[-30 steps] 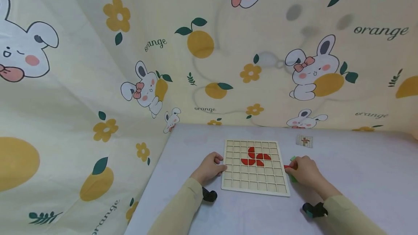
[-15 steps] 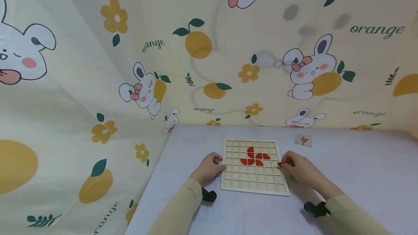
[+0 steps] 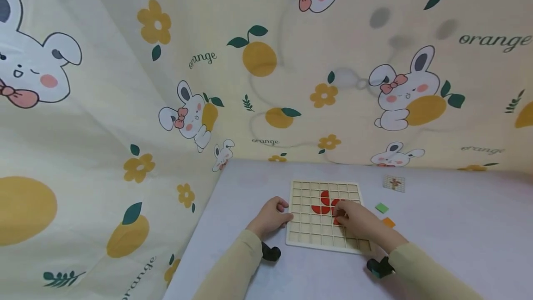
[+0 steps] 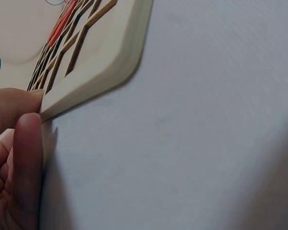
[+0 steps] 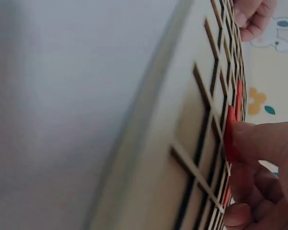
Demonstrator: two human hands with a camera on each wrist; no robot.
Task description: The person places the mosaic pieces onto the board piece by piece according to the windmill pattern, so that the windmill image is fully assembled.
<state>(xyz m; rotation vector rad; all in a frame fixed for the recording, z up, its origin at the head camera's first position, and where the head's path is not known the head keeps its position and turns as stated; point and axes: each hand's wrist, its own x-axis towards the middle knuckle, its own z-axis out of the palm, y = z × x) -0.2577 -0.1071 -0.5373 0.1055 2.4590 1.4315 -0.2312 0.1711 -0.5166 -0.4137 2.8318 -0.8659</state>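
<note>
A pale wooden grid board (image 3: 306,233) lies on the table, with several red rounded pieces (image 3: 319,209) set in its squares in a pinwheel shape. My left hand (image 3: 271,216) holds the board's left edge; in the left wrist view a fingertip (image 4: 31,98) touches the rim and another finger lies against the side. Over the board's right half, my right hand (image 3: 359,219) pinches a red piece (image 5: 232,136) between thumb and fingers, low over the grid. That hand covers part of the pinwheel in the head view, so whether the pinched piece touches the board I cannot tell.
Right of the board lie a green tile (image 3: 381,207) and an orange tile (image 3: 388,222), the latter partly behind my right wrist. Farther back is a small card (image 3: 393,183) printed with a pinwheel on a grid. A patterned cloth (image 3: 291,82) hangs behind the table (image 3: 458,226).
My right hand has picked up the red piece from beside the board and carried it left over the grid, uncovering the green and orange tiles. The left hand stays at the board's edge.
</note>
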